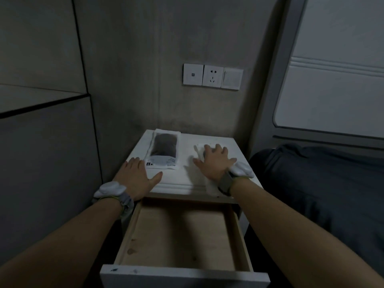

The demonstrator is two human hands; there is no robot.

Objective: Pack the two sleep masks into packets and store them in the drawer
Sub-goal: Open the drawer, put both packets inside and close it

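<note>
A clear packet [164, 149] with a dark sleep mask inside lies on the white nightstand top [178, 180], back left. My left hand [138, 175] rests flat on the top just in front of and left of that packet, fingers spread. A second packet [199, 150] lies on the right half, mostly hidden under my right hand [214, 161], which lies flat on it with fingers apart. What this packet contains stays hidden. Below the top, the wooden drawer [182, 231] is pulled out, and nothing lies inside it.
A grey wall with a white switch and socket panel [213, 76] rises behind the nightstand. Grey padded panels stand on the left. A dark bed cover [324, 183] and a pale headboard are at the right. The drawer's white front [185, 277] juts toward me.
</note>
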